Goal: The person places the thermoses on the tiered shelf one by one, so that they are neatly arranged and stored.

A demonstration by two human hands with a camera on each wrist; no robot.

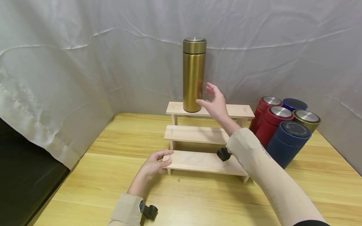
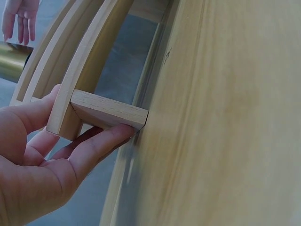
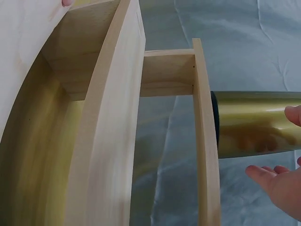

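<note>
A gold thermos bottle [image 1: 194, 78] stands upright toward the left end of the top step of a three-step wooden shelf [image 1: 195, 134]. Beside its lower part is my right hand [image 1: 216, 103], thumb and fingers spread. In the right wrist view the fingers [image 3: 261, 176] are apart from the bottle [image 3: 254, 110]; whether the thumb touches it I cannot tell. My left hand [image 1: 154, 163] grips the left end of the bottom step. The left wrist view shows its fingers [image 2: 101, 146] against the shelf's short leg [image 2: 110, 110].
To the right of the shelf stand several more thermos bottles: two red ones, front [image 1: 272, 125] and back [image 1: 261, 110], a dark blue one [image 1: 288, 144], a gold one [image 1: 308, 121] and a blue one [image 1: 295, 103]. Grey cloth [image 1: 141, 62] hangs behind the wooden table [image 1: 113, 175].
</note>
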